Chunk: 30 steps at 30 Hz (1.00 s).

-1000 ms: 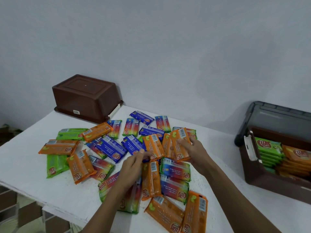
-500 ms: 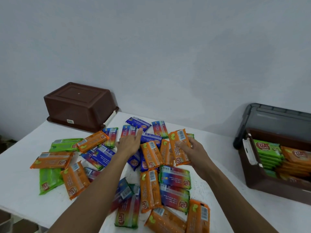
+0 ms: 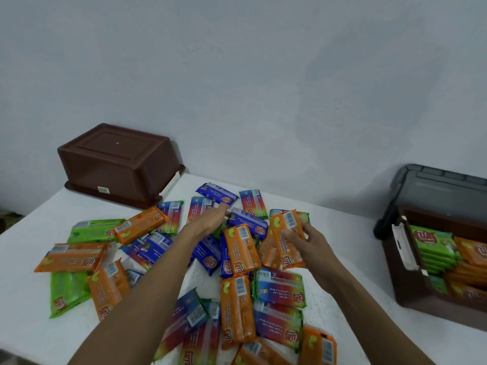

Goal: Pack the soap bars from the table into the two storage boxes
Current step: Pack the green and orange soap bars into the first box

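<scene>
Several wrapped soap bars in orange, blue, green and rainbow colours lie scattered over the white table (image 3: pixel 340 233). My right hand (image 3: pixel 307 239) grips an orange soap bar (image 3: pixel 286 233) near the middle of the pile, tilted up off the others. My left hand (image 3: pixel 210 219) reaches forward with fingers stretched out, its tips over a blue soap bar (image 3: pixel 217 194) at the far side of the pile. An open brown storage box (image 3: pixel 411 285) at the right holds stacked green and orange bars. A second brown storage box (image 3: pixel 116 162) stands upside down at the back left.
A dark grey lid (image 3: pixel 437 185) leans behind the open box at the right. A pale wall rises directly behind the table. The table's left edge drops off near the upside-down box.
My left hand has moved from the near middle of the pile forward to the far blue bars. My right hand has kept hold of the orange bar, nearly still.
</scene>
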{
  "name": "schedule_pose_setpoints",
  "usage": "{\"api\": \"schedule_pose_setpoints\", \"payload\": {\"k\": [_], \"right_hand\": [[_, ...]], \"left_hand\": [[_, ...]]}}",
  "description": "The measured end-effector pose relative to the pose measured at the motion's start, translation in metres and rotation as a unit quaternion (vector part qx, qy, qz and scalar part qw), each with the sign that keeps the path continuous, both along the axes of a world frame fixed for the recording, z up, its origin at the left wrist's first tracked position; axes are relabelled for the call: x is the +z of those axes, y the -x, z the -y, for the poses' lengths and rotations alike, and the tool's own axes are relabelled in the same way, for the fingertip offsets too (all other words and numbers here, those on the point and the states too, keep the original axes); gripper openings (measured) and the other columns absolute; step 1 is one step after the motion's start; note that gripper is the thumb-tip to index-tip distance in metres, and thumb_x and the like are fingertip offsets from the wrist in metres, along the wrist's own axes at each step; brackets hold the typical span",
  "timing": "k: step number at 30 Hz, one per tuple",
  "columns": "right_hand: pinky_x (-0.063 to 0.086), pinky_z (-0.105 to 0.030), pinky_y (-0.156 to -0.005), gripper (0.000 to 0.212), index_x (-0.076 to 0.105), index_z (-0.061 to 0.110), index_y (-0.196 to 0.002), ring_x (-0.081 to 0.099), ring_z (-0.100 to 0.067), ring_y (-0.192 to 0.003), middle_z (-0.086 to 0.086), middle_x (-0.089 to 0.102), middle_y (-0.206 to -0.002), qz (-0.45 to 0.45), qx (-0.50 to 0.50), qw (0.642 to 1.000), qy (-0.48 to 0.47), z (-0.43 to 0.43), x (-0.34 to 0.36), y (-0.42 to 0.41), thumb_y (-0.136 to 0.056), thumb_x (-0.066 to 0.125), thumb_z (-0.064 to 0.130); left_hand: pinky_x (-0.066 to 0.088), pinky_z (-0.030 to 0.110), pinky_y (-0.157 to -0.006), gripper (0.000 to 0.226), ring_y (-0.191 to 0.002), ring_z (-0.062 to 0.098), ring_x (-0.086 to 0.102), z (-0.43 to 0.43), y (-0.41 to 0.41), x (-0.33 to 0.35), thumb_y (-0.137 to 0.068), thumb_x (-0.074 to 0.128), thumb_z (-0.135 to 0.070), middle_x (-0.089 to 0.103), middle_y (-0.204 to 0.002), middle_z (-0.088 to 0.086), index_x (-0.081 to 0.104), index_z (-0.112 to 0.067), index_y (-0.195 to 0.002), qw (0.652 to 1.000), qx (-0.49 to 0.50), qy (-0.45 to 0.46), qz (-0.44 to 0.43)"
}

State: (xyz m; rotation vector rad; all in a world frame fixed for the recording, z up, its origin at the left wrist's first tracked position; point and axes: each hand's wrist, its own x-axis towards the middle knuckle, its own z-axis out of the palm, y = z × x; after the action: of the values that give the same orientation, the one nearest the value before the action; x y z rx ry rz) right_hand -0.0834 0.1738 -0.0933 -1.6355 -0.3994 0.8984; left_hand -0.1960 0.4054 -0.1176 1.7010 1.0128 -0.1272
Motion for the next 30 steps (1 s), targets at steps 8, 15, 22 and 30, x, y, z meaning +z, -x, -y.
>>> {"api": "schedule_pose_setpoints", "payload": {"k": [8,15,22,30], "right_hand": [[0.059,-0.050,-0.083,0.031,0.057,0.026,-0.120,0.074,-0.024,-0.092,-0.004,0.070,-0.116,-0.012,-0.003,1.000,0.007,-0.009,-0.004,-0.001,-0.091,0.067,0.030],[0.059,-0.052,-0.084,0.034,0.056,0.024,-0.124,0.074,-0.024,-0.094,-0.003,0.069,-0.116,0.001,-0.011,1.000,0.014,-0.015,-0.001,-0.002,-0.091,0.066,0.031],[0.059,-0.050,-0.084,0.027,0.057,0.028,-0.117,0.074,-0.023,-0.094,-0.001,0.070,-0.116,-0.007,-0.006,1.000,0.008,-0.015,0.001,0.002,-0.091,0.066,0.030],[0.059,-0.048,-0.085,0.029,0.058,0.027,-0.118,0.074,-0.024,-0.092,-0.003,0.072,-0.113,-0.023,-0.003,1.000,0.005,-0.007,0.008,0.004,-0.091,0.068,0.027]], "left_hand": [[0.026,0.043,-0.115,0.077,-0.141,0.034,0.032,-0.012,-0.002,0.006,-0.093,0.020,-0.071,0.034,-0.152,0.022,0.055,-0.018,-0.136,0.992,0.046,0.114,0.006],[0.031,0.040,-0.111,0.058,-0.134,0.028,0.041,-0.010,0.002,0.008,-0.099,0.034,-0.057,0.043,-0.147,0.014,0.059,-0.015,-0.130,0.993,0.027,0.109,0.027],[0.059,0.036,-0.077,0.031,-0.105,0.019,0.062,-0.007,0.015,0.005,-0.094,0.061,-0.012,0.056,-0.120,0.004,0.061,-0.018,-0.125,0.993,0.001,0.057,0.100],[0.057,0.033,-0.075,0.027,-0.097,0.022,0.063,-0.016,0.034,0.010,-0.092,0.063,-0.007,0.059,-0.107,0.005,0.067,-0.023,-0.113,0.974,0.079,-0.054,0.203]]}}
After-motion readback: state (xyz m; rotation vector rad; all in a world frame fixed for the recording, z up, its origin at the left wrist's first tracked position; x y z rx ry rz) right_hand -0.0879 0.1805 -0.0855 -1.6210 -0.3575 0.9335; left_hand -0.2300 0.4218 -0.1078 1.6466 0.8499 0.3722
